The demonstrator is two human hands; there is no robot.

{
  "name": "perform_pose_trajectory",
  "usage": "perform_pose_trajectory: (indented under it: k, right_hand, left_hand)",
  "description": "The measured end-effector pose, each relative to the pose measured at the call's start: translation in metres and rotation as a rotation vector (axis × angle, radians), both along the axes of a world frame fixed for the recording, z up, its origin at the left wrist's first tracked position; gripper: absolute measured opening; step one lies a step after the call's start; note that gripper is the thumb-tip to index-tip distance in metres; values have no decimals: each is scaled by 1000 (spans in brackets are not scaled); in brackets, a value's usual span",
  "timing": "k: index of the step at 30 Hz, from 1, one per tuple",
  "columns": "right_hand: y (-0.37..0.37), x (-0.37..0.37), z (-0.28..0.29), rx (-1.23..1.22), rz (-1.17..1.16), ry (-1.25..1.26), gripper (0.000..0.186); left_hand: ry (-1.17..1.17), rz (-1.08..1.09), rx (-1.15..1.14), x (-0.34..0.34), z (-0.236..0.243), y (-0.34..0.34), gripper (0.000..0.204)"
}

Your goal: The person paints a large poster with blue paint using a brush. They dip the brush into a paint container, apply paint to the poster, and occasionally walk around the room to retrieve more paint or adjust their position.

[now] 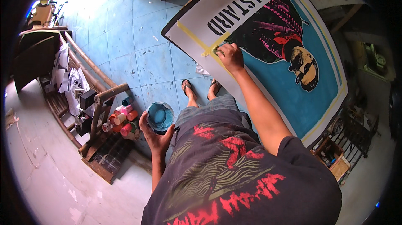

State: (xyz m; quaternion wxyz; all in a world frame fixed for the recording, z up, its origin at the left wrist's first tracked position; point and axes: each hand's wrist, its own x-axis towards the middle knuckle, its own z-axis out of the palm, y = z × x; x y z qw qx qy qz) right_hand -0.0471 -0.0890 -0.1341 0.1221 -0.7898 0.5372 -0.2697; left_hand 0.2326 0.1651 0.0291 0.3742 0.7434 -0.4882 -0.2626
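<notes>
My left hand (154,137), low at the left of my body, is closed round a clear cup (160,118) of teal paint. My right hand (230,57) is pinched on a small greenish thing I cannot make out, at the painted board's edge by strips of yellow tape (187,32). The board (303,112) fills the upper right, carrying black stencilled lettering, a dark figure with a pink pattern and red scarf, and a teal ground.
Below me lies a blue tiled floor (121,45). At left are a bamboo bench (83,58), papers (76,84) and several paint containers (126,128). A wooden box (337,166) and dark rack (360,137) stand at lower right.
</notes>
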Motion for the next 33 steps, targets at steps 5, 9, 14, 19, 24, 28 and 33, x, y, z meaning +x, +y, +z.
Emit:
perform_pose_trajectory:
  k: [5,9,14,19,24,28,33]
  right_hand:
    - [2,2,3,-5,-23,-35,12]
    - [5,-1,-2,15,-35,9,13]
    - [10,-14,-5,13,-12,-31,13]
    - [15,-22,-3,-26,-3,-24,12]
    - [9,-18,7,-39,-214,-199,12]
    - [2,-15,4,-8,-190,-129,13]
    - [-2,-7,-7,45,-63,4,13]
  left_hand:
    - [-26,8,9,2,-4,3,96]
    - [-29,0,-2,1,-1,0,96]
    - [-84,-15,3,-1,3,-2,95]
    - [-2,-8,1,-2,0,-3,95]
    - [-4,-14,-11,-3,-1,-5,95]
    - [-38,-21,4,-3,2,-4,95]
    - [-46,-22,13,-2,0,0,96]
